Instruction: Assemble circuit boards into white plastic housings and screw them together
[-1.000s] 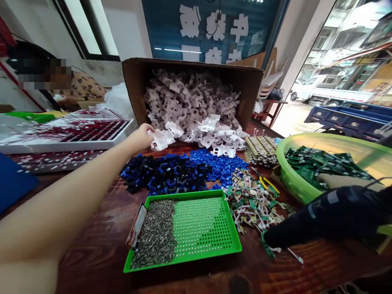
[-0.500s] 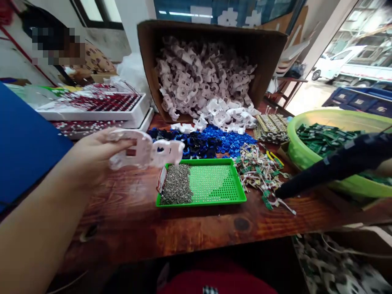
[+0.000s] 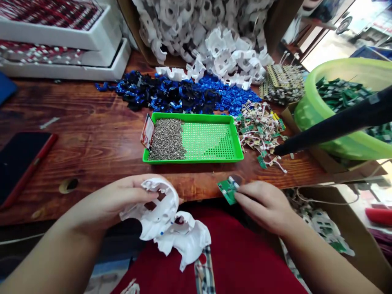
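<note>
My left hand [image 3: 122,200] is closed on a white plastic housing [image 3: 171,224], a curved shell with cut-outs, held over my lap at the table's front edge. Its inner side faces up. In my right hand [image 3: 266,204] a small green circuit board [image 3: 228,190] is pinched between thumb and fingers, with a white connector at its upper edge. Board and housing are apart. Just beyond both hands lies a green tray [image 3: 196,160] whose left part holds many small metal screws [image 3: 168,141].
Blue and black plastic parts [image 3: 171,94] lie behind the tray, before a box of white housings [image 3: 202,24]. Wired boards [image 3: 260,130] are heaped right of it. A dark rod [image 3: 337,126] slants in past a yellow-green basin [image 3: 312,94]. A phone [image 3: 24,163] lies left.
The view has tipped downward. My left hand has brought the housing down and closer to my lap, turning it. My right hand has come into sight holding the green circuit board.
</note>
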{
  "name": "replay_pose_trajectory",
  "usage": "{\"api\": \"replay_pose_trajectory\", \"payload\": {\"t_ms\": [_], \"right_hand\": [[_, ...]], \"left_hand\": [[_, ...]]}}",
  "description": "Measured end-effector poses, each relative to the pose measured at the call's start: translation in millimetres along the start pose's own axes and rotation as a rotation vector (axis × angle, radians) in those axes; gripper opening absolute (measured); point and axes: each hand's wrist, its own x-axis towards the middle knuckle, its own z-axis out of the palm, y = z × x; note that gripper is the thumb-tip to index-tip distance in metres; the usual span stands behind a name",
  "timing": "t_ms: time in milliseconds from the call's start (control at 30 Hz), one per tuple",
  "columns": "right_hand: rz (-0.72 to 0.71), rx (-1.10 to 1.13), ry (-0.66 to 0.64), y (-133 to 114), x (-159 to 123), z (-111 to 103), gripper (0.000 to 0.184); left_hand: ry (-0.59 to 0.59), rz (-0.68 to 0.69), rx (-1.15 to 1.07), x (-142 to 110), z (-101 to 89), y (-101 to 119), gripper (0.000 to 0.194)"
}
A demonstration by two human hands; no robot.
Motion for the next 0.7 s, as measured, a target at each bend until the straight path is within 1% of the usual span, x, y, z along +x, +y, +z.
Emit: {"api": "replay_pose_trajectory", "payload": {"t_ms": [67, 100, 167, 233, 267, 300, 333, 400, 433, 467, 500, 533, 600, 667, 700], "right_hand": [[-0.093, -0.057, -0.037, 8.1, 15.2, 21.3, 0.019], [-0.103, -0.082, -0.054, 9.8, 20.0, 26.5, 0.020], [-0.050, -0.063, -0.111, 10.1, 23.9, 27.7, 0.024], [0.002, 0.017, -0.188, 8.5, 22.1, 22.5, 0.035], [0.040, 0.066, -0.202, 7.7, 20.3, 19.9, 0.038], [0.091, 0.108, -0.189, 7.2, 18.5, 18.0, 0.038], [0.148, 0.137, -0.155, 7.1, 17.1, 17.3, 0.036], [0.235, 0.150, -0.083, 8.4, 16.1, 19.0, 0.033], [0.242, 0.141, -0.081, 10.0, 16.4, 20.7, 0.034], [0.219, 0.126, -0.105, 12.1, 17.3, 22.5, 0.037], [0.176, 0.106, -0.147, 14.5, 18.5, 24.0, 0.040], [0.127, 0.084, -0.187, 17.0, 20.1, 24.9, 0.041], [0.064, 0.040, -0.234, 21.1, 23.7, 24.7, 0.035], [0.057, 0.021, -0.241, 23.0, 27.4, 22.6, 0.026], [0.063, 0.019, -0.242, 23.0, 29.1, 21.4, 0.022]], "left_hand": [[-0.084, -0.003, -0.083, 4.3, 1.5, 0.8, 0.027], [-0.117, 0.006, -0.135, 5.7, 1.2, 0.2, 0.031], [-0.161, 0.024, -0.245, 7.7, -0.2, -3.0, 0.039], [-0.198, 0.032, -0.329, 9.8, -0.8, -7.8, 0.049], [-0.208, 0.031, -0.345, 11.1, -0.4, -10.1, 0.054], [-0.194, 0.027, -0.335, 12.5, 0.4, -12.2, 0.059], [-0.153, 0.019, -0.299, 13.9, 1.6, -13.8, 0.063], [-0.031, -0.008, -0.168, 16.7, 4.4, -16.2, 0.073], [0.016, -0.025, -0.105, 17.8, 5.7, -17.1, 0.078], [0.029, -0.031, -0.076, 18.8, 6.8, -18.2, 0.081], [0.001, -0.022, -0.096, 19.6, 7.9, -19.5, 0.082], [-0.061, 0.007, -0.166, 20.2, 8.8, -21.3, 0.081], [-0.206, 0.097, -0.381, 21.0, 11.2, -26.5, 0.073], [-0.302, 0.190, -0.550, 21.4, 15.1, -33.7, 0.070], [-0.322, 0.232, -0.596, 21.6, 17.9, -37.7, 0.071]]}}
